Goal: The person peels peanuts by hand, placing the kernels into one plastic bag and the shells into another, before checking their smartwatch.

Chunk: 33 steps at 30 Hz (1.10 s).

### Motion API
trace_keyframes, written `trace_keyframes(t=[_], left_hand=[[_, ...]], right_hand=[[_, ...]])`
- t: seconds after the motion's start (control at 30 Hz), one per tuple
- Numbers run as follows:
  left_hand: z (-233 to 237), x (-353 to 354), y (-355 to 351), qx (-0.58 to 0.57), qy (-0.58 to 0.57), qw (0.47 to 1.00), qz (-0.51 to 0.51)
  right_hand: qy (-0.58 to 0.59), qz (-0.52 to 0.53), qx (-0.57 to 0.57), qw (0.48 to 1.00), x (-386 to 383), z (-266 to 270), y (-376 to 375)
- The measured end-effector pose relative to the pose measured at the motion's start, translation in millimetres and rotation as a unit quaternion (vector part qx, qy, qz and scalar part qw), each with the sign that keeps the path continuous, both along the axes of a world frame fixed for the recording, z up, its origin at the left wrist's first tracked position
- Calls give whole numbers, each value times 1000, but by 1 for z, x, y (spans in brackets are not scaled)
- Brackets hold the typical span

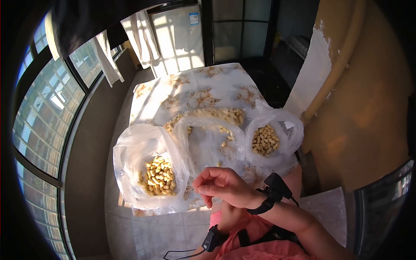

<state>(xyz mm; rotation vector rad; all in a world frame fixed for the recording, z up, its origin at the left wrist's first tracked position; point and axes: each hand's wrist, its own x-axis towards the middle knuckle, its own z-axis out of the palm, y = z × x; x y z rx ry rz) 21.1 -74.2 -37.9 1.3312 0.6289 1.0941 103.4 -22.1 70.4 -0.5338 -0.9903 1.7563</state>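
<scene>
My right hand [225, 187] is over the near edge of the table, its fingers curled and the thumb close to the index finger. Whatever it may hold is hidden. Below it, my left hand [232, 212] is mostly covered by the right one, so its fingers do not show. Left of my hands stands an opened clear plastic bag [130, 151] with peanuts in their shells [159, 177] inside. Another plastic bag [288, 143] at the right holds more peanuts [265, 140]. Between them a third clear bag [190, 151] lies spread open, with loose peanuts [225, 116] heaped behind it.
A flowered cloth [201, 97] covers the table. Both wrists carry black strapped devices [275, 190], with a cable at the left one. Barred windows [50, 117] line the left side, a white cabinet [180, 39] stands behind, and a brown wall with a pipe [342, 60] is at the right.
</scene>
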Motion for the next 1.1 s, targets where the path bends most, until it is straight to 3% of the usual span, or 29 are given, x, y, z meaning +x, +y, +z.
trace_keyframes(t=[0.1, 0.17, 0.27, 0.33, 0.4, 0.53, 0.73, 0.8, 1.1], left_hand=[[12, -4, 5, -38, -169, 984, -37], [24, -1, 7, -58, -322, 944, -44], [40, 9, 8, -37, -463, 886, -19], [49, 15, 6, -22, -521, 853, -16], [56, 23, 2, -1, -566, 825, -6], [68, 36, -8, 49, -650, 758, 25], [85, 55, -17, 179, -799, 561, 125], [88, 54, -19, 205, -815, 524, 142], [94, 51, -19, 186, -732, 655, 23]], right_hand=[[22, 53, -11, 998, -14, -13, -7], [12, 99, -24, 995, -17, -15, -13], [14, 149, -5, 989, -24, -20, -22], [22, 172, -31, 984, -24, -17, -30], [-16, 261, -43, 964, -23, -18, -38], [-46, 296, 14, 954, -28, -21, -51], [-78, 289, 74, 951, -32, -14, -65], [-93, 284, 92, 950, -32, -10, -66], [-108, 293, 88, 946, -34, -10, -75]])
